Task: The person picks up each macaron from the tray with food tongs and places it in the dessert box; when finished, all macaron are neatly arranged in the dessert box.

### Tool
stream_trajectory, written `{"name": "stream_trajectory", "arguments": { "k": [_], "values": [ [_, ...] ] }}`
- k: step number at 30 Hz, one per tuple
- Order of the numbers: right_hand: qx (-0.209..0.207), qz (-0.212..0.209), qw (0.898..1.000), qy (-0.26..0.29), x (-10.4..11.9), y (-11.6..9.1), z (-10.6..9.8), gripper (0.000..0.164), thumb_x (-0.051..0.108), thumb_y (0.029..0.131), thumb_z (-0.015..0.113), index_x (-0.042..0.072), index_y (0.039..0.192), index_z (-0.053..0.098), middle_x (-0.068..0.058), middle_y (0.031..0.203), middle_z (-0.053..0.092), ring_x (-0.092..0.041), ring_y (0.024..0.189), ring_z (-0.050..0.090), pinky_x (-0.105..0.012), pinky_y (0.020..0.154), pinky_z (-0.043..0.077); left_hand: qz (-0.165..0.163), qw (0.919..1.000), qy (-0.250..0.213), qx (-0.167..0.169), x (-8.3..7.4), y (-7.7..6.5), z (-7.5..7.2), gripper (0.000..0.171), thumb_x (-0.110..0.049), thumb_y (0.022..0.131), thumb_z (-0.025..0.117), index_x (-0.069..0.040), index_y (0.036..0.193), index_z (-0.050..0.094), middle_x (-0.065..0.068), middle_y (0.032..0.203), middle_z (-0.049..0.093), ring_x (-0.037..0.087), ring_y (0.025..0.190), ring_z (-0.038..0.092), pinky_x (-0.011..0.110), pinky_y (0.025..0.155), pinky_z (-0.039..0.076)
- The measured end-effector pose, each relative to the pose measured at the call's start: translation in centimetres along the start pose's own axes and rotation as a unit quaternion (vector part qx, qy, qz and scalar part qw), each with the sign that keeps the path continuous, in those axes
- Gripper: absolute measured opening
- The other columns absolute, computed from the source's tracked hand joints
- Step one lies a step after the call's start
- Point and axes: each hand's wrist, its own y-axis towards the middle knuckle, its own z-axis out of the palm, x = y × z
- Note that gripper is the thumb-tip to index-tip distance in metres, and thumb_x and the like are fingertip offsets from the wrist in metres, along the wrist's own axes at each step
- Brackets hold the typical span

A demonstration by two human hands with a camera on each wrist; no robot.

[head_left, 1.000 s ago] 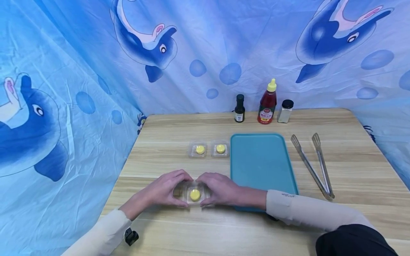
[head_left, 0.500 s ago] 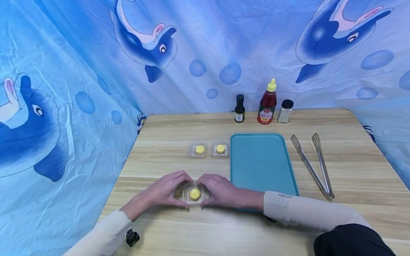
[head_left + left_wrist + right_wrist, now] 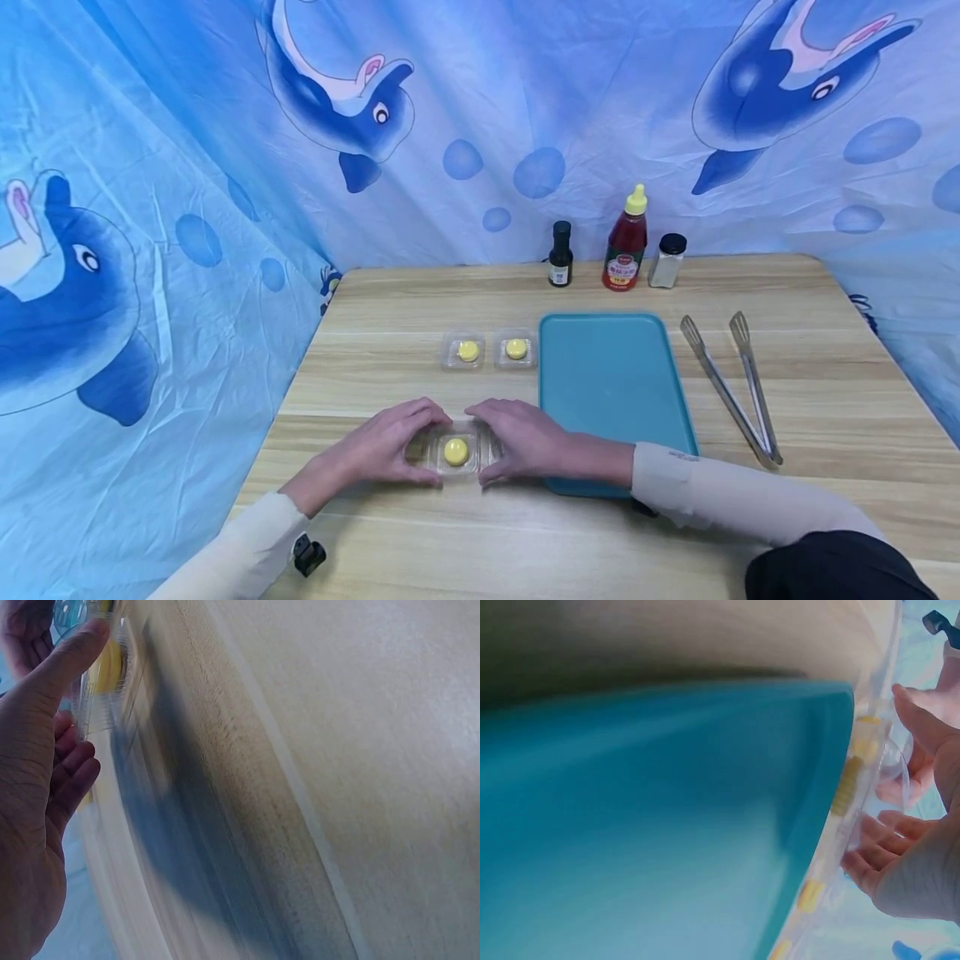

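A small clear plastic clamshell box point(image 3: 471, 435) with a round yellow cake point(image 3: 455, 452) inside sits on the wooden table, between both hands. My left hand point(image 3: 386, 442) holds the box at its left side, thumb at the near corner and fingers at the far one. In the left wrist view the thumb point(image 3: 71, 656) lies against the clear plastic. To the right of the box, my right hand point(image 3: 528, 442) is spread in a loose C, with a small gap between its fingertips and the plastic. Its forearm passes over the near part of a teal tray point(image 3: 615, 383).
Two similar clear boxes, left point(image 3: 452, 360) and right point(image 3: 503, 360), stand farther back, each with a yellow cake. Metal tongs point(image 3: 723, 392) lie spread right of the tray. Behind it stand a dark bottle point(image 3: 560, 254), a red sauce bottle point(image 3: 626, 246) and a black-lidded jar point(image 3: 667, 262).
My right hand has come away from the box and shifted slightly right, with thumb and fingers wider apart. My left hand and the box have hardly moved.
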Motion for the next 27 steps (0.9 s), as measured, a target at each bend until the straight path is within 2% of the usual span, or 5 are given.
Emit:
{"name": "stream_trajectory", "arguments": {
  "k": [6, 11, 18, 27],
  "values": [
    [0.009, 0.009, 1.0, -0.02, -0.4, -0.9, -0.6, 0.103, 0.048, 0.069, 0.1, 0.006, 0.151, 0.054, -0.007, 0.138, 0.066, -0.025, 0.123, 0.064, -0.045, 0.106, 0.055, -0.005, 0.9999, 0.008, 0.006, 0.0, 0.1, -0.1, 0.082, -0.059, 0.075, 0.093, -0.016, 0.137, 0.063, -0.008, 0.131, 0.062, 0.009, 0.118, 0.062, 0.036, 0.103, 0.057],
    [0.006, 0.014, 0.999, -0.033, -0.6, -1.6, -0.7, 0.099, 0.044, 0.072, 0.099, 0.006, 0.151, 0.054, -0.007, 0.132, 0.066, -0.022, 0.115, 0.064, -0.042, 0.099, 0.059, -0.011, 0.9998, 0.016, 0.011, -0.1, 0.2, -0.3, 0.082, -0.061, 0.076, 0.092, -0.017, 0.139, 0.063, -0.009, 0.133, 0.061, 0.01, 0.12, 0.062, 0.037, 0.104, 0.057],
    [-0.008, 0.006, 0.999, -0.031, -0.9, -2.3, -0.7, 0.093, 0.039, 0.075, 0.097, 0.004, 0.15, 0.054, -0.009, 0.13, 0.066, -0.021, 0.109, 0.064, -0.042, 0.093, 0.06, 0.007, 0.9997, 0.025, 0.004, 0.2, 0.4, -0.3, 0.085, -0.059, 0.076, 0.092, -0.014, 0.141, 0.062, -0.005, 0.137, 0.06, 0.014, 0.123, 0.062, 0.039, 0.106, 0.056],
    [-0.013, 0.012, 1.0, 0.002, -1.3, -2.7, -1.4, 0.095, 0.04, 0.078, 0.096, 0.006, 0.154, 0.05, -0.01, 0.138, 0.064, -0.026, 0.121, 0.064, -0.047, 0.103, 0.057, 0.007, 0.9996, 0.026, -0.008, 0.5, 0.6, -0.7, 0.085, -0.06, 0.076, 0.092, -0.016, 0.143, 0.062, -0.006, 0.14, 0.062, 0.014, 0.127, 0.061, 0.041, 0.108, 0.055]
  ]
}}
